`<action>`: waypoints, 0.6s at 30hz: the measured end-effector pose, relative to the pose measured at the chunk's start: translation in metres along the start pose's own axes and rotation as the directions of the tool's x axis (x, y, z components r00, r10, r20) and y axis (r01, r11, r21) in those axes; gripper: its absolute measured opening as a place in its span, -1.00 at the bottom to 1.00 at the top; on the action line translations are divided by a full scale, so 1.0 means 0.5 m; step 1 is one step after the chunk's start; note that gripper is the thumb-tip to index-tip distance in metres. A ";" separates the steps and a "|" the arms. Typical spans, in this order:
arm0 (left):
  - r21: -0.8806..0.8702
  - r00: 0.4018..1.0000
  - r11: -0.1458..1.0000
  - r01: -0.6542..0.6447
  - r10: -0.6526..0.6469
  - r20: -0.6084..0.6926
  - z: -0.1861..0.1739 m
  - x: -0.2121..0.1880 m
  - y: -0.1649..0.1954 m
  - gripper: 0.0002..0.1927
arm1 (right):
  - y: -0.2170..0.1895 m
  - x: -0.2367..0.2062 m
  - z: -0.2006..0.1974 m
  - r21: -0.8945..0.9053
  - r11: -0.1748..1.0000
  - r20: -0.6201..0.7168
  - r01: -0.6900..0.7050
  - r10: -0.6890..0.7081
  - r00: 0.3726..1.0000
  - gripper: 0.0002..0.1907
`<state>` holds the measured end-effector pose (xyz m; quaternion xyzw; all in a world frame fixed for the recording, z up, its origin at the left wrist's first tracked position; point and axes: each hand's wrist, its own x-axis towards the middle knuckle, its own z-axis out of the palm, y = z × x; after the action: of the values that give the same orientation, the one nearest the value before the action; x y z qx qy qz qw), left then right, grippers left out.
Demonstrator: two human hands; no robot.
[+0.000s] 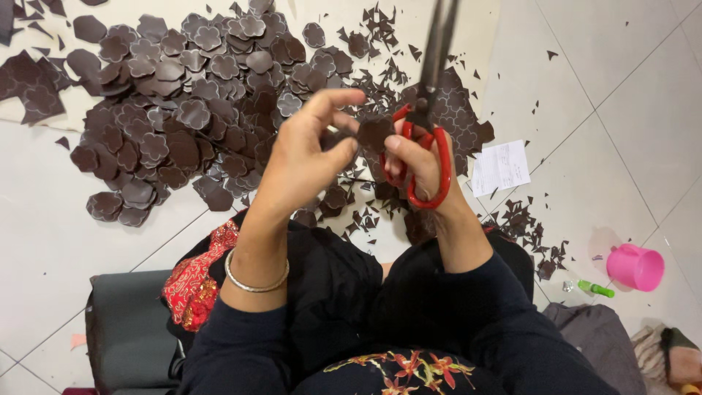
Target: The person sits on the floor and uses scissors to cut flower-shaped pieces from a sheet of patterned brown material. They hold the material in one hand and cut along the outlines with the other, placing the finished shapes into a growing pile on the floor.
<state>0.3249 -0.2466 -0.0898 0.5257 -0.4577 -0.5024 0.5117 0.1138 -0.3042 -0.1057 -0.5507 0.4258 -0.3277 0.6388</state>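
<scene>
Left hand point(303, 150) fingers pinch a dark brown piece point(374, 133). It lies immediately right of them, against the scissors point(424, 139); right hand point(417, 164) grips the red handles, blades upward, probably closed.

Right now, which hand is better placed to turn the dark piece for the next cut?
The left hand. Its fingertips pinch the dark piece, so it can rotate it. The right hand is occupied by the red-handled scissors.
</scene>
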 end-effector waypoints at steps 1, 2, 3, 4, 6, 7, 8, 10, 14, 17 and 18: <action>-0.086 0.998 0.995 -0.052 0.049 -0.042 0.001 0.005 -0.001 -0.54 | 0.005 0.001 -0.002 0.045 0.999 -0.017 0.011 -0.010 1.000 -0.80; -0.168 0.992 0.980 -0.109 0.095 -0.087 0.003 0.009 -0.004 -0.55 | 0.011 0.003 -0.002 0.090 0.996 -0.036 0.023 -0.020 0.999 -0.80; -0.242 0.990 0.963 -0.120 0.099 -0.099 0.005 0.012 -0.008 -0.58 | 0.016 0.004 -0.004 0.133 0.990 -0.053 0.037 -0.030 0.998 -0.81; -0.313 0.989 0.940 -0.132 0.101 -0.112 0.008 0.015 -0.013 -0.61 | 0.019 0.007 -0.007 0.114 0.992 -0.051 0.045 -0.040 0.998 -0.76; -0.399 0.982 0.904 -0.151 0.091 -0.165 0.012 0.020 -0.023 -0.66 | 0.024 0.008 -0.011 0.075 0.995 -0.045 0.060 -0.057 0.997 -0.66; -0.415 0.975 0.896 -0.160 0.080 -0.205 0.014 0.022 -0.028 -0.69 | 0.026 0.008 -0.012 0.048 0.997 -0.004 0.056 -0.055 0.998 -0.56; -0.429 0.967 0.887 -0.170 0.066 -0.246 0.016 0.024 -0.031 -0.71 | 0.027 0.008 -0.011 0.021 0.998 0.038 0.051 -0.052 0.998 -0.46; -0.440 0.943 0.869 -0.226 0.082 -0.322 0.015 0.022 -0.035 -0.73 | 0.030 0.009 -0.004 -0.028 0.999 0.117 0.036 -0.033 0.993 -0.26; -0.501 0.909 0.829 -0.247 0.020 -0.416 0.004 0.020 -0.031 -0.76 | 0.032 0.003 0.026 -0.182 0.981 0.250 0.066 -0.019 0.968 0.02; -0.513 0.896 0.824 -0.242 -0.014 -0.445 -0.001 0.014 -0.025 -0.76 | 0.027 -0.010 0.052 -0.210 0.974 0.302 0.083 -0.016 0.953 0.11; -0.520 0.896 0.816 -0.252 -0.006 -0.444 -0.003 0.013 -0.023 -0.76 | 0.025 -0.013 0.060 -0.198 0.977 0.312 0.077 -0.011 0.950 0.15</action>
<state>0.3264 -0.2523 -0.1019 0.4154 -0.1991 -0.4530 0.7633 0.1374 -0.2835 -0.1158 -0.6683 0.3399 -0.2055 0.6290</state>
